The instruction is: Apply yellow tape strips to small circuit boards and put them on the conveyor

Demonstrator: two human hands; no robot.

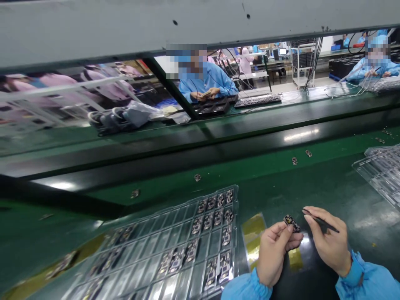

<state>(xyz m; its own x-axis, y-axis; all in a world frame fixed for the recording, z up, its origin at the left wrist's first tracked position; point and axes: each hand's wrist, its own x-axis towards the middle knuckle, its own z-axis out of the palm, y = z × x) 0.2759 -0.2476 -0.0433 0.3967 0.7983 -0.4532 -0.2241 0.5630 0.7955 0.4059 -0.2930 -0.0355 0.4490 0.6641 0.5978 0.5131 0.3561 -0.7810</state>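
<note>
My left hand [272, 253] pinches a small circuit board [290, 223] between thumb and fingers, its component side facing up. A little to the right, my right hand [331, 243] is closed around dark tweezers [325, 223]. Their tip points at the board but stays apart from it. Just left of my left hand lies a clear sheet with amber tape pieces [253, 229]. Another amber tape piece [295, 259] shows below my fingers. A clear plastic tray [183, 210] at the left holds several circuit boards [175, 259] in its compartments.
More clear trays [383, 171] lie at the right edge. Several small boards [294, 161] sit along the green strip [237, 168] behind the bench. A dark slanting post [62, 196] stands at left. Across the line, a co-worker in blue [208, 81] handles something flat.
</note>
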